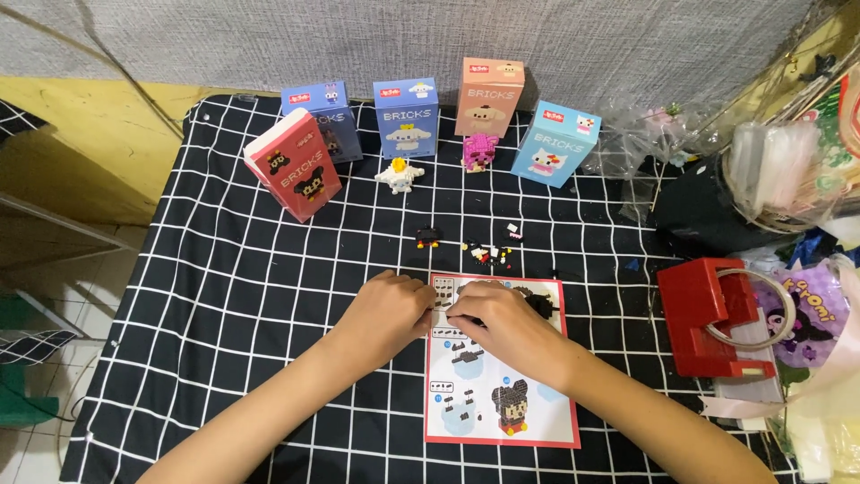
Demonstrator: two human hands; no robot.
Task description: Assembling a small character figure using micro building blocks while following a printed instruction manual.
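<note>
My left hand (392, 309) and my right hand (502, 321) meet over the top of a red-bordered instruction sheet (498, 403) lying on the black checked cloth (233, 296). Both hands have curled fingers pinched together at one spot, and what they grip is too small and hidden to tell. Just beyond them lie a small black brick piece (427, 237) and a scatter of tiny loose bricks (491, 254). A dark brick cluster (540, 305) rests on the sheet beside my right hand.
Several brick boxes stand at the back: red (293, 176), two blue (406, 116), orange (489, 95), light blue (555, 143). Built white (399, 175) and pink (479, 152) figures stand before them. A red tape dispenser (712, 315) and bags crowd the right.
</note>
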